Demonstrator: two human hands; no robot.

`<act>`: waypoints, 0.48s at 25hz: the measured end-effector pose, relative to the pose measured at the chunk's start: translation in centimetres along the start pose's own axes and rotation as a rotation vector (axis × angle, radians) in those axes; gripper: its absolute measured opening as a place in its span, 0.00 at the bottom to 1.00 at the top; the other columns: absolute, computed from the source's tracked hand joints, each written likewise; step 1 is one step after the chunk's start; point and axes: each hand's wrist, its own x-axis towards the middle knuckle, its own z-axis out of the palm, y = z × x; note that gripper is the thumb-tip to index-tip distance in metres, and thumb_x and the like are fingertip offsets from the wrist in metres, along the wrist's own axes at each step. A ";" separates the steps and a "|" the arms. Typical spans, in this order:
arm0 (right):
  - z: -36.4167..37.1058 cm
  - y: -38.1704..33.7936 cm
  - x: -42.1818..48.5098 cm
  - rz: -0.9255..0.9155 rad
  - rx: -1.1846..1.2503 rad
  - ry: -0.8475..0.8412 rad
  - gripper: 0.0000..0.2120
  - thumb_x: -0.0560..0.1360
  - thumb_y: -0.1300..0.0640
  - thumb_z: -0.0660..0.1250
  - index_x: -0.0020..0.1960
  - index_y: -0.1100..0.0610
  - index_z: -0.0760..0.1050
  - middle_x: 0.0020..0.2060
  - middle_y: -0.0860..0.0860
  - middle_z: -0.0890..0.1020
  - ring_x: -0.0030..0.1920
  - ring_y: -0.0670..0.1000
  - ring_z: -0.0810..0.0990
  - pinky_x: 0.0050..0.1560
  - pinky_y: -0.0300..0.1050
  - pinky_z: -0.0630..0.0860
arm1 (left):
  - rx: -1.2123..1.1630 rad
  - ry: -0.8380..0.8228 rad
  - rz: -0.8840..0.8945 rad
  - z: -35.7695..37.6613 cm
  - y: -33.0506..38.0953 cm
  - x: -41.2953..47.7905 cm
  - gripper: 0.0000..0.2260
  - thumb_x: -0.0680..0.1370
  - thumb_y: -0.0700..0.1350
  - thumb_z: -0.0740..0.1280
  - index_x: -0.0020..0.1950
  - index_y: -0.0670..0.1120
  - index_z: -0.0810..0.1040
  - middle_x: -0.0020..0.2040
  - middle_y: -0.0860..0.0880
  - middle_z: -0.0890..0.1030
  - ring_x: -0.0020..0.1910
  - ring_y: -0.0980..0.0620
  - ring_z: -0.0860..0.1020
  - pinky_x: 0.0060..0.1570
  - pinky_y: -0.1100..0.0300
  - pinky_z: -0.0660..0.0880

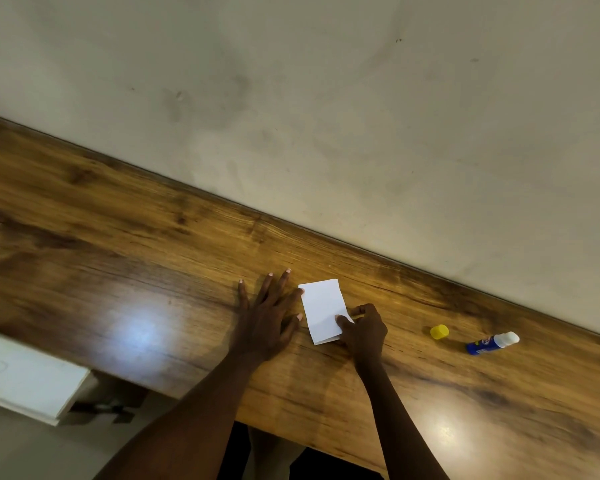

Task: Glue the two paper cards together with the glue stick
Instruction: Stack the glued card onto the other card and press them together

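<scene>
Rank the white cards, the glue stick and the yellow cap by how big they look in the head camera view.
1. white cards
2. glue stick
3. yellow cap
All lie at similar distance, so the order seems safe.

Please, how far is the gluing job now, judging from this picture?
Looks done: the glue stick lies uncapped on the table, its yellow cap apart, and the white cards lie stacked. In hand: the right hand pinches the stack's near corner; the left hand rests flat beside it. Left: probably pressing down and recapping; whether glue was applied cannot be seen.
</scene>
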 end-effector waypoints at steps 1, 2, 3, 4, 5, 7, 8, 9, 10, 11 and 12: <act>0.0 0.0 -0.1 -0.030 -0.028 0.009 0.14 0.69 0.62 0.70 0.52 0.65 0.71 0.52 0.62 0.79 0.51 0.59 0.78 0.44 0.45 0.73 | 0.001 -0.001 0.000 0.0 0.0 0.0 0.23 0.74 0.58 0.51 0.68 0.55 0.63 0.75 0.47 0.59 0.73 0.42 0.56 0.63 0.34 0.40; -0.1 0.1 -0.3 -0.061 -0.058 0.018 0.15 0.69 0.61 0.70 0.52 0.65 0.71 0.52 0.62 0.79 0.50 0.58 0.77 0.42 0.43 0.70 | 0.002 0.001 0.003 0.1 0.0 0.0 0.23 0.74 0.58 0.51 0.68 0.55 0.63 0.75 0.47 0.59 0.73 0.42 0.56 0.63 0.34 0.40; -0.2 0.3 -0.4 -0.085 -0.089 0.023 0.15 0.69 0.60 0.70 0.52 0.64 0.70 0.51 0.61 0.79 0.50 0.58 0.77 0.41 0.42 0.68 | 0.003 0.003 0.006 0.1 0.0 0.0 0.23 0.74 0.58 0.51 0.68 0.55 0.64 0.75 0.47 0.59 0.73 0.42 0.57 0.63 0.34 0.41; -0.2 0.6 -0.5 -0.110 -0.123 0.029 0.16 0.69 0.58 0.70 0.52 0.64 0.70 0.50 0.61 0.79 0.49 0.57 0.77 0.40 0.42 0.67 | 0.007 0.005 0.009 0.1 0.0 0.0 0.23 0.74 0.58 0.51 0.68 0.55 0.64 0.74 0.47 0.60 0.72 0.41 0.58 0.63 0.33 0.42; -0.2 0.9 -0.6 -0.132 -0.160 0.032 0.16 0.70 0.57 0.70 0.52 0.63 0.70 0.50 0.61 0.79 0.47 0.56 0.76 0.40 0.42 0.66 | 0.015 0.006 0.011 0.1 0.0 0.0 0.23 0.74 0.58 0.52 0.67 0.55 0.65 0.74 0.47 0.62 0.72 0.41 0.59 0.62 0.33 0.43; -0.1 1.4 -0.7 -0.172 -0.221 0.045 0.17 0.70 0.55 0.69 0.53 0.62 0.69 0.51 0.60 0.77 0.46 0.55 0.75 0.40 0.42 0.66 | 0.039 0.002 0.012 0.1 0.0 0.1 0.23 0.74 0.59 0.52 0.67 0.55 0.65 0.73 0.46 0.64 0.71 0.41 0.62 0.62 0.32 0.45; 0.0 1.5 -0.7 -0.192 -0.244 0.057 0.17 0.70 0.55 0.69 0.53 0.62 0.70 0.52 0.60 0.76 0.46 0.55 0.75 0.40 0.42 0.67 | 0.050 0.002 0.010 0.1 0.0 0.0 0.23 0.74 0.59 0.52 0.67 0.55 0.65 0.73 0.47 0.64 0.71 0.41 0.62 0.61 0.32 0.45; 0.0 1.6 -0.7 -0.209 -0.264 0.074 0.17 0.70 0.54 0.69 0.53 0.61 0.70 0.52 0.60 0.75 0.47 0.56 0.75 0.42 0.43 0.69 | 0.052 0.004 0.007 0.1 0.0 0.0 0.23 0.74 0.59 0.52 0.67 0.55 0.65 0.73 0.47 0.64 0.71 0.41 0.62 0.61 0.33 0.44; 0.1 1.6 -0.8 -0.221 -0.289 0.092 0.16 0.70 0.54 0.69 0.54 0.60 0.70 0.54 0.59 0.75 0.50 0.57 0.75 0.45 0.46 0.71 | 0.044 0.006 0.004 0.2 -0.1 0.1 0.23 0.74 0.59 0.52 0.67 0.55 0.65 0.73 0.47 0.63 0.71 0.42 0.61 0.62 0.33 0.43; 0.1 1.6 -0.9 -0.228 -0.316 0.106 0.16 0.70 0.55 0.69 0.55 0.59 0.70 0.55 0.59 0.74 0.53 0.58 0.74 0.50 0.49 0.70 | 0.031 0.005 0.000 0.3 -0.1 0.1 0.23 0.74 0.59 0.52 0.67 0.56 0.64 0.73 0.47 0.62 0.72 0.42 0.59 0.62 0.34 0.43; 0.2 1.4 -1.1 -0.238 -0.339 0.114 0.17 0.71 0.57 0.68 0.57 0.58 0.70 0.58 0.59 0.72 0.57 0.58 0.72 0.55 0.51 0.68 | 0.026 0.004 -0.002 0.3 -0.1 0.0 0.22 0.74 0.59 0.52 0.67 0.56 0.64 0.73 0.47 0.62 0.72 0.42 0.59 0.63 0.34 0.43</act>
